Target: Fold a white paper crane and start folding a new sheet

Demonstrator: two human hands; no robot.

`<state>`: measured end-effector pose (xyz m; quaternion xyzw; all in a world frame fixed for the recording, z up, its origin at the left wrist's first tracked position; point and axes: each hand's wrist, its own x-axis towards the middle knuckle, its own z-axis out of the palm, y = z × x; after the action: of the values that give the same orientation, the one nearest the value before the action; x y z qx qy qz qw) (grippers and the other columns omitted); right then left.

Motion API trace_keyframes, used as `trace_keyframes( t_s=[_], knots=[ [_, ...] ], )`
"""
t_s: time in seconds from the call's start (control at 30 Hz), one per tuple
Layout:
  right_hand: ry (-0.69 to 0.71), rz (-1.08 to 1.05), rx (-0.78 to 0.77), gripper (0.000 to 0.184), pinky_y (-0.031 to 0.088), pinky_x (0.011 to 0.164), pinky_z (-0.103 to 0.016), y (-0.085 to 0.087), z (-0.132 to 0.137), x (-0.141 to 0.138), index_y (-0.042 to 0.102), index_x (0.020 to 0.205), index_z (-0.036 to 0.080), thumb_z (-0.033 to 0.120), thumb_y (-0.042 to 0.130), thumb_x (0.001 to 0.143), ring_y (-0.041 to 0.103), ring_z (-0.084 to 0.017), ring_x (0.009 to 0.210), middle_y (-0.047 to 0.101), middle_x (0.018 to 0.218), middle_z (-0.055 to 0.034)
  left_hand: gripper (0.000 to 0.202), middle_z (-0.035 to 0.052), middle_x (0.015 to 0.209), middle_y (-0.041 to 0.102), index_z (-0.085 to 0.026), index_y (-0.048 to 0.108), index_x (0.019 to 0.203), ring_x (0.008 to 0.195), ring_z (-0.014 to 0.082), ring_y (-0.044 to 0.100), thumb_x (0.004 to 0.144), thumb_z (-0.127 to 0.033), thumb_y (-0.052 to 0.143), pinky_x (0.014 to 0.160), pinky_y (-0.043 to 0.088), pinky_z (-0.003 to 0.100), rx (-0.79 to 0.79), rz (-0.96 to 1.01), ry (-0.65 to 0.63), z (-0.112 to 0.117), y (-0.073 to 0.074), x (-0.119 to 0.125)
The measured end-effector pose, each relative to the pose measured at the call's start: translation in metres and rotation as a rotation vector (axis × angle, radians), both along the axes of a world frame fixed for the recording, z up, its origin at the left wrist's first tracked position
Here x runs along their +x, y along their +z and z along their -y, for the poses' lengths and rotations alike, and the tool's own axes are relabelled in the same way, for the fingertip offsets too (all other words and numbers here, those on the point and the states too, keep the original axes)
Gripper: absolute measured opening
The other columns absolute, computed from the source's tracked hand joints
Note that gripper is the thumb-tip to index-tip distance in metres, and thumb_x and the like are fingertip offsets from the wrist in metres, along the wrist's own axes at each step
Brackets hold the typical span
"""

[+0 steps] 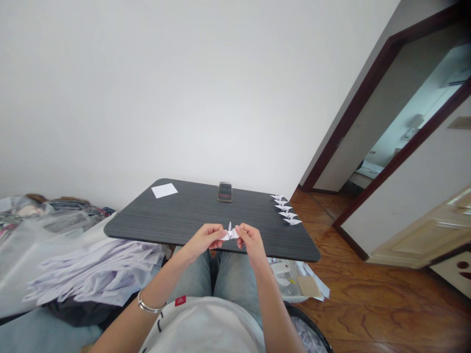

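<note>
Between my two hands, above the near edge of the dark table point(191, 211), is a white folded paper crane point(231, 234). My left hand point(211, 237) pinches its left side between thumb and fingers. On the other side my right hand point(249, 237) grips the right part the same way. A narrow paper point sticks up from the crane's middle. Several finished paper cranes point(285, 209) stand in a row along the table's right side. A white paper sheet point(164, 190) lies flat at the far left.
At the table's back stands a small dark device point(224, 191), its top blurred. White cloth point(95, 269) is heaped left of the table. A box of papers and other items point(290, 279) sits below on the right, by a dark bin point(311, 336) holding scraps.
</note>
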<state>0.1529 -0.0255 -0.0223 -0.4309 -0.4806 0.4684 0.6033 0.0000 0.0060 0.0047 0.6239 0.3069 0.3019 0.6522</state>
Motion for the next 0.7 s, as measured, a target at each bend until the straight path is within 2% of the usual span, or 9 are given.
trace_keyframes(
  t_s=[0.17,0.3,0.4,0.7],
  knots=[
    [0.057,-0.163,-0.028,0.033,0.025,0.036,-0.017,-0.003,-0.002,0.001,0.046,0.053,0.017,0.041,0.058,0.073,0.033,-0.004,0.034,0.042,0.039,0.0071,0.039,-0.0019,0.047,0.05,-0.012,0.05,0.056,0.039,0.004,0.038,0.076,-0.046,0.05,0.038,0.024,0.016,0.027,0.058,0.035,-0.001,0.0,0.0],
    [0.124,-0.239,-0.072,0.031,0.022,0.034,-0.017,-0.005,-0.003,0.0,0.048,0.054,0.016,0.038,0.058,0.073,0.032,-0.004,0.033,0.042,0.039,0.0069,0.027,-0.0003,0.065,0.056,-0.013,0.056,0.08,0.051,0.0063,0.047,0.069,-0.037,0.063,0.043,0.033,0.016,0.053,0.158,0.043,-0.001,-0.002,0.001],
    [0.128,-0.253,-0.092,0.028,0.018,0.032,-0.018,-0.004,-0.003,0.0,0.05,0.055,0.016,0.037,0.059,0.071,0.03,-0.004,0.031,0.04,0.038,0.0072,0.034,0.0026,0.077,0.059,-0.013,0.056,0.092,0.06,0.008,0.05,0.065,-0.028,0.068,0.048,0.039,0.017,0.083,0.185,-0.005,-0.001,-0.006,0.003],
    [0.127,-0.249,-0.098,0.027,0.016,0.031,-0.018,0.0,0.0,-0.002,0.051,0.052,0.015,0.035,0.059,0.069,0.029,-0.003,0.03,0.038,0.036,0.0077,0.028,0.002,0.075,0.06,-0.013,0.058,0.087,0.067,0.0107,0.054,0.063,-0.021,0.07,0.057,0.041,0.019,0.087,0.221,0.027,0.001,-0.011,0.008]
  ],
)
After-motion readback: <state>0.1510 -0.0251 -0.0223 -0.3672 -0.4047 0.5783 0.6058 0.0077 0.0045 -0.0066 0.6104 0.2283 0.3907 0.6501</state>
